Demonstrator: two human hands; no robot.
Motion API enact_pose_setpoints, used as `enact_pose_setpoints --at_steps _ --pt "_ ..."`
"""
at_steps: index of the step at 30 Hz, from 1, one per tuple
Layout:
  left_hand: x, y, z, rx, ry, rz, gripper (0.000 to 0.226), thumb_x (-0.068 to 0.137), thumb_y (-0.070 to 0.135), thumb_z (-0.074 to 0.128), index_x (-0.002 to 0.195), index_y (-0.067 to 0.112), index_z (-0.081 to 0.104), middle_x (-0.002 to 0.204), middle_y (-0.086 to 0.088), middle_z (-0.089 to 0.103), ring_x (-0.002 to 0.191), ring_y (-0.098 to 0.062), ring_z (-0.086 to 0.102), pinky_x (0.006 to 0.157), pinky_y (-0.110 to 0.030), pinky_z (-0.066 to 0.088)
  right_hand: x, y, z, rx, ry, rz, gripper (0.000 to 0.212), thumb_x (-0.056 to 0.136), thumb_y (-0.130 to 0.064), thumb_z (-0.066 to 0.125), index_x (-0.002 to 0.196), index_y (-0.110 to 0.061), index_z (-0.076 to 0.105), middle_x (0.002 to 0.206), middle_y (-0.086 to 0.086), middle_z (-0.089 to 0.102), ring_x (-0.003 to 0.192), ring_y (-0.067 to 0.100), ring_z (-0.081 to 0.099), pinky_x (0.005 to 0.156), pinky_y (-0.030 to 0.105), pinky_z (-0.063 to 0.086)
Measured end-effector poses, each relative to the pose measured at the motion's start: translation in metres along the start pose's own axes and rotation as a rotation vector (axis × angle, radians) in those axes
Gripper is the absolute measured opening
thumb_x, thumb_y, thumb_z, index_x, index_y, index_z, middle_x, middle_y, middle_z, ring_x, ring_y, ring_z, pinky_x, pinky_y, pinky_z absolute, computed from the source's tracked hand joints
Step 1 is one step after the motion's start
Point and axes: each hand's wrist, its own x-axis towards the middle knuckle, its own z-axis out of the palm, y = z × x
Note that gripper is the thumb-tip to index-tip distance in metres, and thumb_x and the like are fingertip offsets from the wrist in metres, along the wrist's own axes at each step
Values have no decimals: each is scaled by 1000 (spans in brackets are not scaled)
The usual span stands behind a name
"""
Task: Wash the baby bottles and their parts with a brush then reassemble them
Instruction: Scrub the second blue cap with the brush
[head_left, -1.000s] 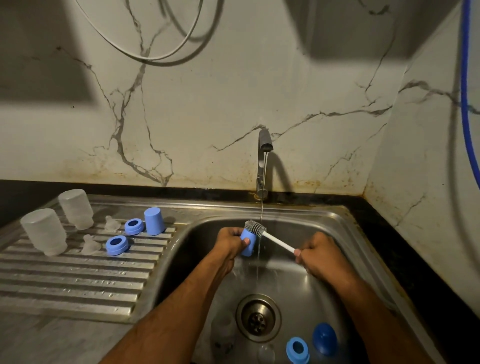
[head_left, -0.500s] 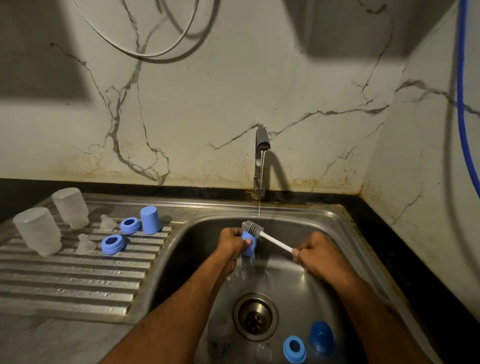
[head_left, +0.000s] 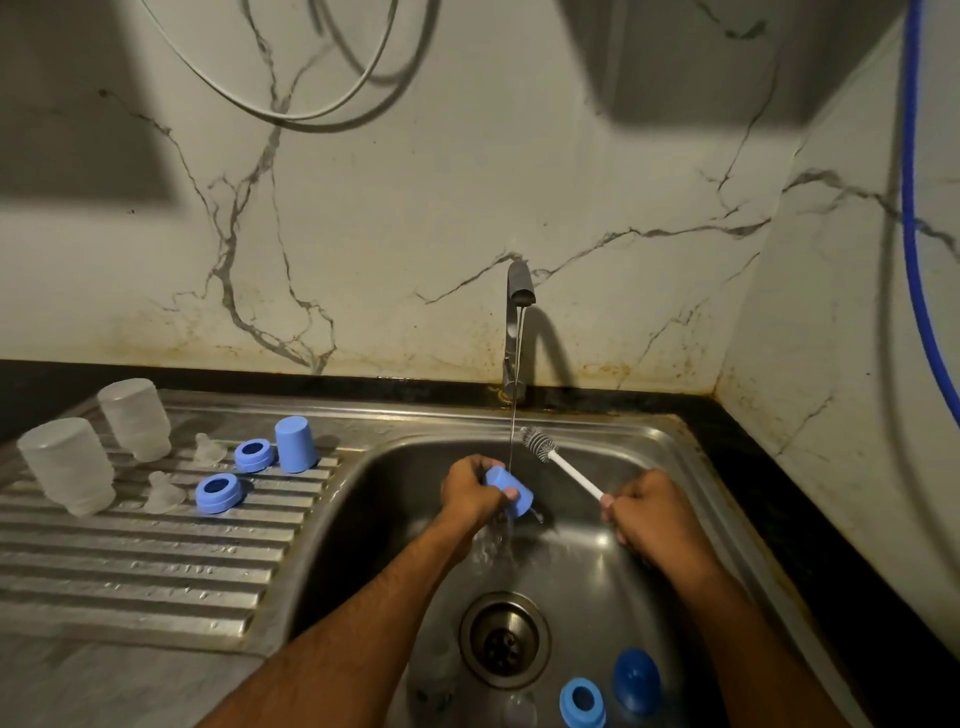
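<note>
**Cap under the tap, brush held clear**

Left hand (head_left: 470, 488) closed around a light blue plastic bottle cap (head_left: 510, 491), tilted, over the steel sink basin (head_left: 670, 483) near its back wall. Thin stream from the grey metal tap (head_left: 517, 332) falls just beside the cap; contact with the cap hard to judge. Fingers cover part of the cap.

Right hand (head_left: 652, 514) fisted on the white handle of a grey-bristled bottle brush (head_left: 558, 463); handle end hidden in the fist. Bristle head apart from the cap, up near the basin's back edge.

Near edge of basin, right of the drain (head_left: 505, 640): a light blue plastic ring (head_left: 582, 702) and a dark blue domed cap (head_left: 636, 679). Clear pieces left of the ring, dim, not identifiable.

Ribbed steel drainboard (head_left: 156, 561), back left: two frosted clear bottles (head_left: 67, 465) upside down, two clear teats (head_left: 162, 491), two blue rings (head_left: 218, 492), one upright blue cap (head_left: 295, 444).
</note>
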Motion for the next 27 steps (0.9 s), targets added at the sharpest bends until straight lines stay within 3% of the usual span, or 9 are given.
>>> enact_pose_setpoints --at_steps 6,11,16,21,24,27 --pt "4 1 2 33 118 -42 32 65 8 87 87 15 64 93 -5 68 88 -21 68 80 -38 61 2 1 1 -26 22 -25 24 88 -22 71 68 -9 71 54 8 63 51 23 58 55 25 45" --pt "8 -4 0 -123 125 -135 16 77 11 79 83 11 64 95 -13 69 88 -27 67 83 -44 60 2 1 1 -70 22 -58 29 86 -23 71 61 -9 70 50 6 63 47 21 58 53 25 44" --pt "5 -5 -2 -259 55 -213 8 87 7 69 93 2 67 81 -18 66 67 -25 61 60 -33 53 3 2 1 -61 20 -56 28 88 -22 70 63 -10 69 53 5 63 47 20 56 54 24 42" --pt "3 0 3 -297 1 -219 39 82 -2 76 116 -10 59 100 -26 66 72 -31 66 53 -31 59 3 3 1 -83 22 -71 31 87 -24 71 60 -10 67 52 5 63 49 21 57 55 26 45" --pt "2 -1 -1 -83 9 -107 48 70 1 86 112 -1 62 102 -17 69 85 -28 69 65 -33 60 4 2 1 -92 23 -70 30 86 -26 71 61 -11 68 54 5 64 54 24 60 58 31 50" --pt "4 -4 -4 307 28 39 49 65 8 90 109 7 69 99 -5 70 88 -16 66 68 -22 55 4 1 2 -90 21 -65 28 85 -26 72 62 -11 69 54 4 64 53 23 59 58 27 48"
